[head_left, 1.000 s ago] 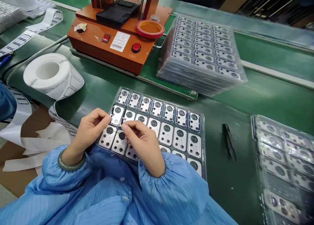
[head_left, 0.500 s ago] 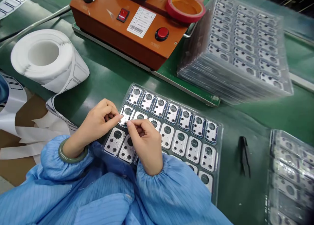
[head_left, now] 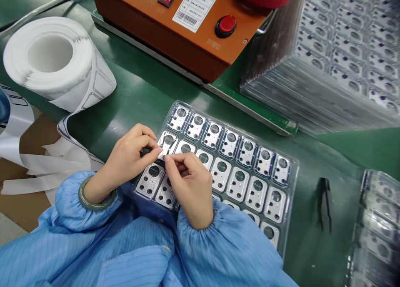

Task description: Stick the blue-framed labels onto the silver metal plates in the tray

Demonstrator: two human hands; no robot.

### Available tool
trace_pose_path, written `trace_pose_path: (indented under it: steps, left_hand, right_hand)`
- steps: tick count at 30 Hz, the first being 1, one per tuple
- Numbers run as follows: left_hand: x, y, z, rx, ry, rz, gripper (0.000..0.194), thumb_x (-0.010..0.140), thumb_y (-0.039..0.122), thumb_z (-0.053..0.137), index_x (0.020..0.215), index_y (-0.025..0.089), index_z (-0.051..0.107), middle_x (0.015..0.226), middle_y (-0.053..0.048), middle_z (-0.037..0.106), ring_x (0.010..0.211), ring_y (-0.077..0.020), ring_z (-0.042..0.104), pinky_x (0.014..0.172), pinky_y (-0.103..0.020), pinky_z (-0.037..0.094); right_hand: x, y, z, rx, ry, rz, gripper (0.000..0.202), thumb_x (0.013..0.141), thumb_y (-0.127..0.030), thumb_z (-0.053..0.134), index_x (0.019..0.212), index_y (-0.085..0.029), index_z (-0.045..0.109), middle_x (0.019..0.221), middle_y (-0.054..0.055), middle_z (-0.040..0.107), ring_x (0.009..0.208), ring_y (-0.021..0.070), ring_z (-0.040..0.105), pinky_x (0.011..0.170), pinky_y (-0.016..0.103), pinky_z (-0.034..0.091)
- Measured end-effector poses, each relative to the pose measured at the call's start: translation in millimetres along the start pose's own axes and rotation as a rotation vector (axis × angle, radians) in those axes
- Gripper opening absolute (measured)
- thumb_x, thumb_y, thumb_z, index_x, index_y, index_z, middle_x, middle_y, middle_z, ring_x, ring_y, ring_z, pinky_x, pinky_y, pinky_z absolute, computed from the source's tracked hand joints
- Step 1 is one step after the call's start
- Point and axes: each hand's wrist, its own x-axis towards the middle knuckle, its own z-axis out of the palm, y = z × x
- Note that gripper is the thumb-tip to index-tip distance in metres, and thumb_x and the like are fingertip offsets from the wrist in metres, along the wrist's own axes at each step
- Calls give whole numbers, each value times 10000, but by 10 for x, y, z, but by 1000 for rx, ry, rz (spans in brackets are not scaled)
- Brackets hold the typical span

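Note:
A clear tray holds rows of silver metal plates, each with one large round hole and two small dark ones. Over the leftmost plate of the second row, a thin black sticker frame shows as fine dark lines. My left hand pinches it at the left, thumb and forefinger closed. From the right, my right hand pinches near its lower edge, fingertips close to the left ones. My fingers partly hide the frame and the plates beneath.
A white label roll with black frame outlines trails its strip at left. Behind stands an orange machine with a red button. Stacked filled trays rise at back right. Black tweezers and another tray lie right.
The view has shifted, so the tray and tweezers appear farther right and the machine higher. Both hands keep their pinch over the same plate; the dark lines of the frame now show more clearly.

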Motion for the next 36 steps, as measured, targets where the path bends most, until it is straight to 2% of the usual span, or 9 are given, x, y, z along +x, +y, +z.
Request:
trace_pose_path:
  steps: [29,36]
  left_hand:
    - [6,7,-3,25,-7,8,92,838,234,597,784,165,626,941,-55,588,807,-126,563,620,-238,457]
    - [14,-16,-26,63,-26,23,79,840,236,598,803,176,635,970,-54,602,816,-133,568,706,-273,484]
  right_hand:
    - [2,-9,9,-39,13,-32,152,854,-250,570,730,-194,640,686,-20,576,578,93,520,569,247,419]
    - [0,-3,5,-62,13,-48,163,862,-247,561,737,-196,652,686,-14,584,590,101,524,572,251,419]
